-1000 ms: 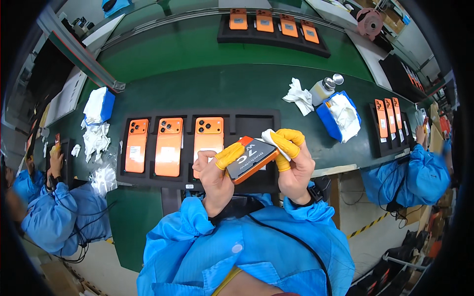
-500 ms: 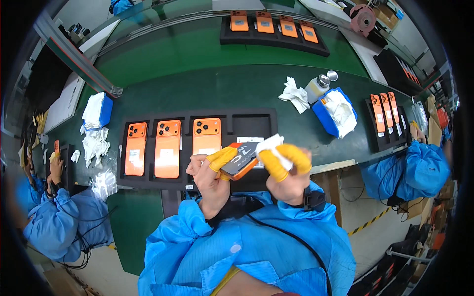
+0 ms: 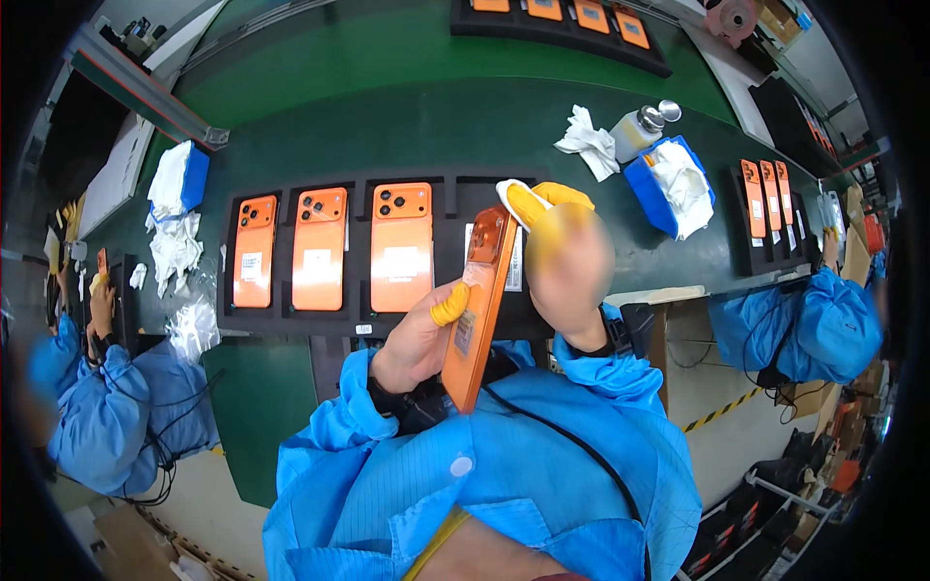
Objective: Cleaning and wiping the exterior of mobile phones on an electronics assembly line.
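Note:
My left hand (image 3: 423, 334), with yellow finger cots, is closed round an orange smartphone (image 3: 481, 315). The phone stands tilted nearly on end, its back with the camera bump turned to the left and a label on it. My right hand (image 3: 567, 261), partly blurred, pinches a white wiping cloth (image 3: 511, 198) in its yellow-covered fingers at the phone's upper end. Beyond them lies a black foam tray (image 3: 360, 254). Several slots show; three hold orange phones, among them one phone (image 3: 402, 232) nearest my hands. The slot on the right is partly hidden behind the held phone.
A blue box of white cloths (image 3: 639, 181), a dispenser bottle (image 3: 635, 134) and a crumpled cloth (image 3: 589, 145) stand to the right. Another blue box (image 3: 197, 179) is at left. A second phone tray (image 3: 581, 44) lies at the back. Co-workers in blue sit at both sides.
The phone has turned from lying flat, screen side up, to nearly upright with its back showing. My right hand has moved up with the cloth to the phone's top edge. The view has shifted.

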A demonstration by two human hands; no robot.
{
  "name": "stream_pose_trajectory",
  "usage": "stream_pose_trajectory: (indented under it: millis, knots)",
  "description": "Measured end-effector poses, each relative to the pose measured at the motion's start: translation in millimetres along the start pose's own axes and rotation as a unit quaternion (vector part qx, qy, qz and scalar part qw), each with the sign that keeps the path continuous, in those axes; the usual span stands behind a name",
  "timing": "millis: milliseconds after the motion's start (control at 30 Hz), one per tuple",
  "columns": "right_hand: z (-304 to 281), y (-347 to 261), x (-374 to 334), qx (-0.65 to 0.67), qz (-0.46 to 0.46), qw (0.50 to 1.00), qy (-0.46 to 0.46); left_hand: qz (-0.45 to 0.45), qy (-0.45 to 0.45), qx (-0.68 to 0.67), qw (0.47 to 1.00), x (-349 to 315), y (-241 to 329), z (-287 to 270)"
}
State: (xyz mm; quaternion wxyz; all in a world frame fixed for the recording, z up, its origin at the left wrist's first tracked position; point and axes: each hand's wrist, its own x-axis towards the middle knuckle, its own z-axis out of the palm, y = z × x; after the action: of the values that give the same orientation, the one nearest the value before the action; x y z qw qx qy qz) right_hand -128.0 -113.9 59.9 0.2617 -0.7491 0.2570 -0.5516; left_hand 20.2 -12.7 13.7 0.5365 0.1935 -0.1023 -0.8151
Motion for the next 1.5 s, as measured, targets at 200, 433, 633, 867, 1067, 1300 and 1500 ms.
stream_pose_trajectory:
  millis: [200, 433, 633, 867, 1067, 1300, 1500]
  knots:
    - [5.6, -13.9, -16.8, -0.178, -0.135, 0.975, -0.005, 0.006, 0.119, -0.023, 0.993, -0.3, 7.1, 25.7]
    - [0.0, 32.8, -99.1, -0.041, -0.34, 0.923, -0.178, 0.005, 0.047, -0.072, 0.996, 2.0, 14.4, 19.7]
    - [16.2, 11.8, 5.4, -0.132, -0.13, 0.983, -0.008, 0.015, -0.178, -0.124, 0.976, 9.8, 3.2, -29.6]
    - [15.3, -35.6, -46.0, -0.017, -0.193, 0.974, -0.118, 0.027, -0.145, -0.176, 0.973, 14.0, 15.8, -15.8]
    - [12.5, -16.9, -1.8, -0.1, -0.229, 0.968, -0.02, 0.021, 0.027, -0.213, 0.977, 12.9, 35.1, 36.1]
    - [15.5, -0.8, 9.3, -0.066, -0.093, 0.992, 0.061, 0.039, 0.085, -0.133, 0.987, 15.2, 44.1, 67.2]
    - [17.7, -7.6, 14.0, -0.025, -0.069, 0.994, 0.078, 0.05, 0.07, -0.132, 0.988, 30.2, 43.8, 36.1]
